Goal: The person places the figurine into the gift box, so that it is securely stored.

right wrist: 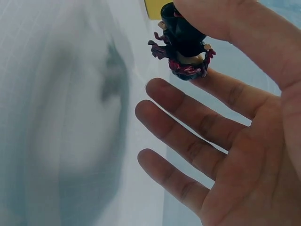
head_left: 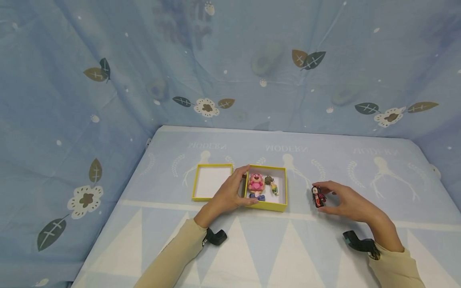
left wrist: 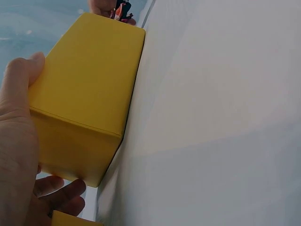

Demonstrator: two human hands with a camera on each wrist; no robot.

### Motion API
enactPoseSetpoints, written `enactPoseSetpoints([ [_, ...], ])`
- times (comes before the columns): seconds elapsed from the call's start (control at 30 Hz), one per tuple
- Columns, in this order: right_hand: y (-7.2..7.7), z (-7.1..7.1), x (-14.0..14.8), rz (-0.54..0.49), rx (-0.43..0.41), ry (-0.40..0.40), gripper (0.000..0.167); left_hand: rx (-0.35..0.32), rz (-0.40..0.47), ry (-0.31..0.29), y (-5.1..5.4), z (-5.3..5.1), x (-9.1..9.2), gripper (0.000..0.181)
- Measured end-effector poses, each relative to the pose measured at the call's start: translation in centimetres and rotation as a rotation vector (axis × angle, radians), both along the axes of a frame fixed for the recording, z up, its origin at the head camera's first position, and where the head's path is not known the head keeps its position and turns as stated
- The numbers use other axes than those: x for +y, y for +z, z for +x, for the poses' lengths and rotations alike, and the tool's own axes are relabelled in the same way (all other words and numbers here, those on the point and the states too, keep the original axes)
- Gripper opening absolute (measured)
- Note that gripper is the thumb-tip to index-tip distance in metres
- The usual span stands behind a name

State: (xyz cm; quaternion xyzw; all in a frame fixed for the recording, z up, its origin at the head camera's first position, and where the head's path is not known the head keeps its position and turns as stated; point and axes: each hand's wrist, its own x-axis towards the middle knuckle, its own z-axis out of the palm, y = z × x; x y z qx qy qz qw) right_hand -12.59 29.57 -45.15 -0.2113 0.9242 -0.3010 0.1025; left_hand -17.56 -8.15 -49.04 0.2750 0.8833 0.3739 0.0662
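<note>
An open yellow box [head_left: 271,206] with a white inside sits mid-table. In it lie a pink bear figurine [head_left: 256,184], a small figurine [head_left: 274,189] with a grey top and yellow-green body, and a blue-purple piece [head_left: 257,197] below the bear. My left hand [head_left: 230,193] grips the box's left end, thumb at the front and fingers at the back; the left wrist view shows the thumb against the yellow wall [left wrist: 89,70]. To the box's right, my right hand [head_left: 347,202] pinches a dark-haired figurine [head_left: 317,196] in black and red between thumb and index finger, other fingers spread.
Left of the box, a shallow yellow-rimmed lid [head_left: 212,182] lies with its white inside up, partly behind my left hand. A patterned cloth covers the table [head_left: 162,240]. Blue printed curtains [head_left: 230,80] hang along the back and left.
</note>
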Motion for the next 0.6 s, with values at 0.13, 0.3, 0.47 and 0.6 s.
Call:
enactPoseSetpoints([
  [0.13, 0.1, 0.0, 0.0, 0.004, 0.001, 0.001, 0.072, -0.003, 0.001, 0.002, 0.0, 0.0, 0.0, 0.107],
  [0.3, 0.0, 0.0, -0.4, -0.003, 0.032, 0.01, 0.071, 0.001, -0.005, 0.004, 0.0, 0.0, 0.0, 0.107],
  [0.47, 0.0, -0.1, -1.3, -0.028, 0.061, 0.023, 0.069, -0.001, -0.014, 0.009, 0.1, 0.1, 0.0, 0.107],
  [0.6, -0.2, -0.1, -1.7, -0.032, 0.068, 0.025, 0.069, 0.003, -0.008, 0.001, 0.1, 0.1, 0.0, 0.107],
])
